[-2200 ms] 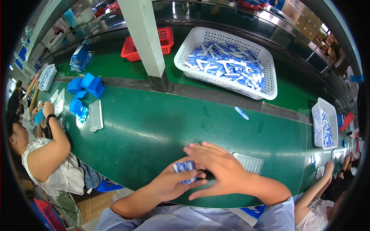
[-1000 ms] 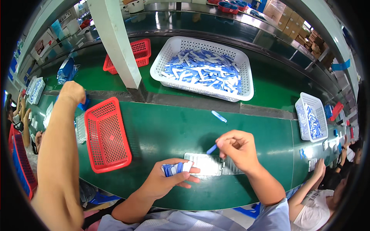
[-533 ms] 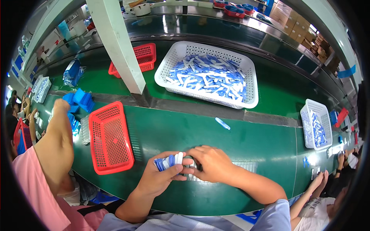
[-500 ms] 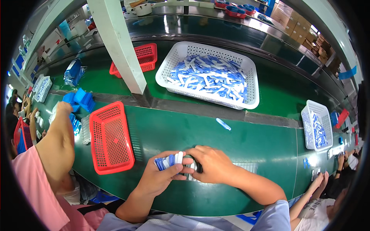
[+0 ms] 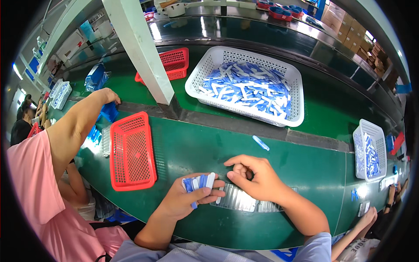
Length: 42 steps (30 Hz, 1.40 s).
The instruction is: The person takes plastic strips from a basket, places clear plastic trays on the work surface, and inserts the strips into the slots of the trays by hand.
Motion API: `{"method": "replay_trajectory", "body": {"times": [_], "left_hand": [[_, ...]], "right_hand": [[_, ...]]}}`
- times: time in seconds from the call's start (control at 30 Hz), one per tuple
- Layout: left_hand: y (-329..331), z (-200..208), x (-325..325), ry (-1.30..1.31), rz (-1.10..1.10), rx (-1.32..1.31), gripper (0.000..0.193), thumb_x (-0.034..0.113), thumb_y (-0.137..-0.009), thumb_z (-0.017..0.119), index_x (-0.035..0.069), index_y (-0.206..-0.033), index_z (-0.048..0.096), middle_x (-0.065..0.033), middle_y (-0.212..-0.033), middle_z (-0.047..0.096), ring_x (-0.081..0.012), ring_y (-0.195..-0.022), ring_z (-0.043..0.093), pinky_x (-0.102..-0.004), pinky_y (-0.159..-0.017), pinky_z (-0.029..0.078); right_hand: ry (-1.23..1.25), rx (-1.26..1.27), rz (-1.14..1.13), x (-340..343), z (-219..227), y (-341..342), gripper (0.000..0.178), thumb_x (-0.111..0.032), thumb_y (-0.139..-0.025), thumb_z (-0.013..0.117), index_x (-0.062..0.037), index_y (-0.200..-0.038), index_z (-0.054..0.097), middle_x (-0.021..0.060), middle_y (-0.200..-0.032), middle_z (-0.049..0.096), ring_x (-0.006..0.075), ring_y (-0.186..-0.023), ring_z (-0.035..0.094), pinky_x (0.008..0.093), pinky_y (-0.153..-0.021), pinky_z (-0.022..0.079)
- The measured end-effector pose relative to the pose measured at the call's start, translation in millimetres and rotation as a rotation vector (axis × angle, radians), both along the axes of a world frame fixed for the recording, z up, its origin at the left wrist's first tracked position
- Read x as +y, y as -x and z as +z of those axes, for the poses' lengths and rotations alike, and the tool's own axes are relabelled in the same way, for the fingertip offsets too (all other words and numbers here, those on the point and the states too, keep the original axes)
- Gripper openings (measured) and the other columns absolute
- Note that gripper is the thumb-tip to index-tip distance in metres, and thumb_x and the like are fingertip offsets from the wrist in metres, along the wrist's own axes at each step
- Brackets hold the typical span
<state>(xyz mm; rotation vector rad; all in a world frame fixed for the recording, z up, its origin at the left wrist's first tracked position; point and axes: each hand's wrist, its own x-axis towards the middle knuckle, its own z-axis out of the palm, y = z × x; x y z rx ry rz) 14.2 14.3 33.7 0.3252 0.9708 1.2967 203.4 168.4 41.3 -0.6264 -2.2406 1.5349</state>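
Observation:
My left hand [image 5: 179, 197] is closed around a fanned bunch of slim blue and white plastic sticks [image 5: 197, 183]; their exact kind is too small to make out. To its right, my right hand [image 5: 255, 175] hangs over the table with index finger and thumb apart, the other fingers curled, and nothing visible in it. Beneath and beside it lies a clear ribbed plastic tray [image 5: 238, 200]. A white stick [image 5: 218, 199] rests at the tray's left end, close to my left fingertips. More clear ribbed plastic [image 5: 268, 207] shows partly under my right forearm.
A large white basket [image 5: 200, 94] heaped with similar sticks stands beyond a dark ledge. One loose stick [image 5: 261, 143] lies on the green table. A red basket [image 5: 151, 174] is at left, near a co-worker's arm [image 5: 80, 118]. A white post [image 5: 139, 52] rises behind it.
My right hand has lifted away from my left hand and moved right, uncovering the clear tray. The co-worker's arm at left has reached farther forward. The view has shifted slightly.

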Motion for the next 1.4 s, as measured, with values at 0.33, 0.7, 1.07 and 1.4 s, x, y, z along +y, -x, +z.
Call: {"method": "replay_trajectory", "body": {"times": [0.33,0.7,1.07,1.4], "left_hand": [[-16.7,1.6,1.6,-0.063,-0.13,0.028,0.039,0.009,-0.1,0.063,-0.007,-0.134,0.053,-0.0198,-0.12,0.067,-0.028,-0.104,0.072,-0.0292,-0.074,0.065],[-18.0,1.3,0.0,-0.076,-0.097,0.266,0.021,0.01,-0.101,0.062,-0.007,-0.113,0.064,-0.0125,-0.09,0.071,-0.0064,-0.05,0.053,-0.0204,-0.037,0.034],[-23.3,5.3,4.0,-0.039,-0.122,0.409,0.018,0.005,-0.099,0.061,-0.008,-0.11,0.066,-0.0121,-0.082,0.07,-0.0038,-0.044,0.045,-0.0199,-0.038,0.032],[-15.6,2.5,6.5,-0.04,0.075,0.483,0.018,0.006,-0.1,0.061,-0.009,-0.11,0.065,-0.0103,-0.076,0.067,-0.0038,-0.045,0.048,-0.0201,-0.037,0.031]], "right_hand": [[-0.091,0.21,0.004,1.3,24.0,-17.1,0.009,-0.006,-0.086,0.073,-0.0044,-0.095,0.071,0.0049,-0.075,0.057,0.018,-0.06,0.054,0.0327,-0.054,0.043],[-0.66,0.161,-0.049,-0.7,22.0,-19.0,0.031,-0.004,-0.081,0.073,-0.0071,-0.112,0.07,0.0027,-0.085,0.061,0.0208,-0.074,0.061,0.0343,-0.065,0.047],[0.329,0.117,-0.262,0.8,-2.5,-13.6,0.013,-0.013,-0.093,0.074,-0.0007,-0.091,0.076,0.0009,-0.072,0.072,0.0016,-0.062,0.059,0.0204,-0.054,0.044],[-0.899,-0.275,0.092,-53.0,3.9,-21.2,0.02,-0.031,-0.087,0.072,-0.0124,-0.086,0.077,-0.0008,-0.064,0.063,0.0201,-0.065,0.065,0.0348,-0.065,0.047]]}}
